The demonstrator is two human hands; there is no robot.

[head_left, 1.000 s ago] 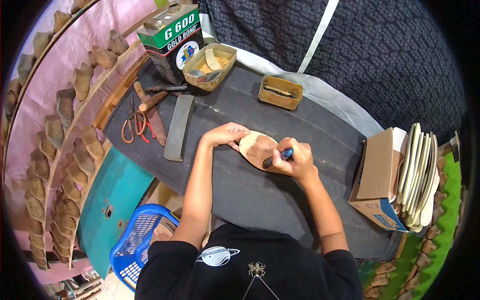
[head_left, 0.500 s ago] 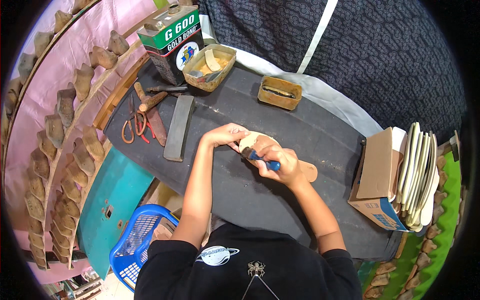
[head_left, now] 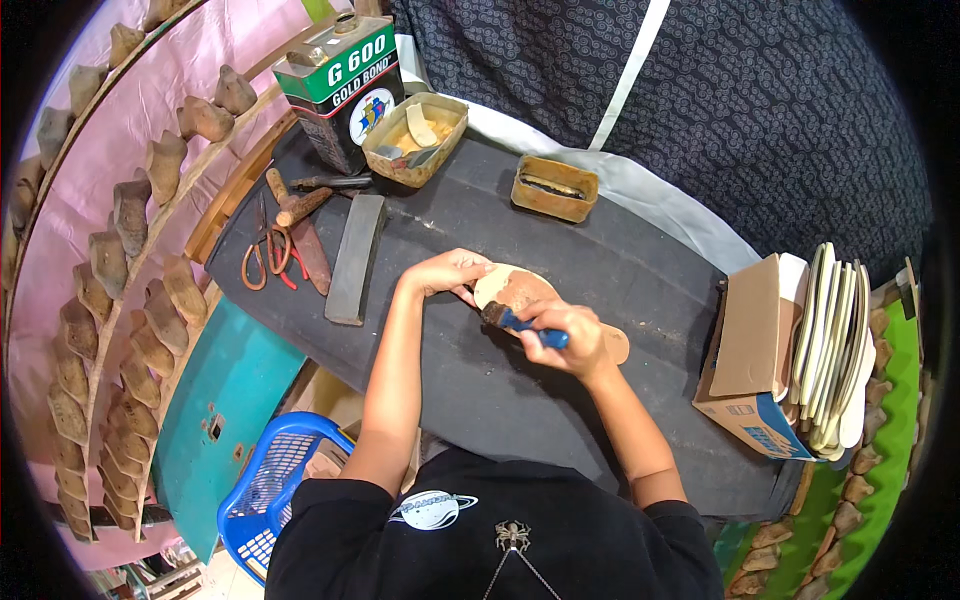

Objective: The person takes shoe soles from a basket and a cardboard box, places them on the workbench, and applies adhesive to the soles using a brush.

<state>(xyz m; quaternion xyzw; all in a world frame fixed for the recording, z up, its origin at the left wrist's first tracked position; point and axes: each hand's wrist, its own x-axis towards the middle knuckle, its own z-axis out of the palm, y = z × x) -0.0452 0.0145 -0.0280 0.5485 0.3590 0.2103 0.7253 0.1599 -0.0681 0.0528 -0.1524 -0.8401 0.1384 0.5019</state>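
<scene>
A tan shoe insole (head_left: pixel 527 287) lies over the middle of the dark table, its wide end toward my left hand and its narrow end to the right. My left hand (head_left: pixel 452 272) pinches the edge of that wide end. Closed around a blue-handled brush (head_left: pixel 522 325), my right hand (head_left: pixel 574 338) holds its dark bristles at the near edge of the insole. Part of the insole is brownish, the rest pale cream. The right hand hides some of its middle.
A grey block (head_left: pixel 355 260), scissors (head_left: pixel 267 257) and a hammer (head_left: pixel 293 205) lie at left. Behind them stand a green-and-black can (head_left: pixel 340 95) and a tub of scraps (head_left: pixel 415 140). A small tub (head_left: pixel 555 188) sits at the back; a cardboard box (head_left: pixel 745 340) beside stacked insoles (head_left: pixel 832 345) at right.
The brush has shifted slightly toward me, from over the insole's wide end to its near edge. My left hand keeps its hold with hardly any movement.
</scene>
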